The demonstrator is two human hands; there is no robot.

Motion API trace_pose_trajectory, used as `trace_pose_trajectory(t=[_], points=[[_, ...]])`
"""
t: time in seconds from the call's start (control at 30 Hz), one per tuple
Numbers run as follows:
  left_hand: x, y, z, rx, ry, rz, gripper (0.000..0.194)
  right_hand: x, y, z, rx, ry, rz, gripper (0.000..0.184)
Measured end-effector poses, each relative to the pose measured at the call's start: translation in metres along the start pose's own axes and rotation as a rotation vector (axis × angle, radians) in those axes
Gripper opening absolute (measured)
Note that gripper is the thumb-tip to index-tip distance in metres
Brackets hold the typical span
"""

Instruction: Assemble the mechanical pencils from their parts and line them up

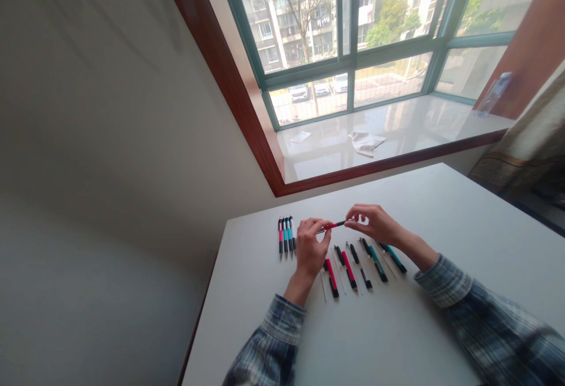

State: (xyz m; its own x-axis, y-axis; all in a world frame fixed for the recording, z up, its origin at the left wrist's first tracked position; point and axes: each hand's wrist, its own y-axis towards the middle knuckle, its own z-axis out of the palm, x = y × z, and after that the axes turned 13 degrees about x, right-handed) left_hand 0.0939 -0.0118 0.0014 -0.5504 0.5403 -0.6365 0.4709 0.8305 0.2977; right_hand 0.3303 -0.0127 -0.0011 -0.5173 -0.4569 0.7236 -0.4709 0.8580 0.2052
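Observation:
Between my two hands a red and black pen [334, 225] is held above the white table, lying nearly level. My left hand [312, 245] pinches its red end, and my right hand [373, 221] pinches the other end with thumb and fingertips. Below them lie pen parts in rows: red barrels [331, 275], black pieces [354, 253], teal barrels [379, 268] and thin refills [323, 287]. Just left of my left hand, several whole pens [285, 238] in red, teal and white stand side by side, lying flat. Fingers partly hide the held pen's ends.
The white table [388, 339] meets a wall at the left and a window sill [322, 159] at the back. On the sill are a crumpled white cloth [366, 143], a flat white piece [301, 137] and a clear bottle [493, 96]. A curtain [516, 145] hangs at the right.

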Motion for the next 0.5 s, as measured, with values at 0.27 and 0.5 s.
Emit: trace_pose_trajectory(t=[0.27,0.5], points=[[0.000,0.001,0.001,0.000,0.017,0.010,0.017,0.004,0.000,-0.001,0.005,-0.039,-0.017,0.027],[0.005,0.000,0.000,-0.023,0.009,-0.010,0.017,0.010,0.000,-0.002,-0.056,0.039,-0.064,0.017]])
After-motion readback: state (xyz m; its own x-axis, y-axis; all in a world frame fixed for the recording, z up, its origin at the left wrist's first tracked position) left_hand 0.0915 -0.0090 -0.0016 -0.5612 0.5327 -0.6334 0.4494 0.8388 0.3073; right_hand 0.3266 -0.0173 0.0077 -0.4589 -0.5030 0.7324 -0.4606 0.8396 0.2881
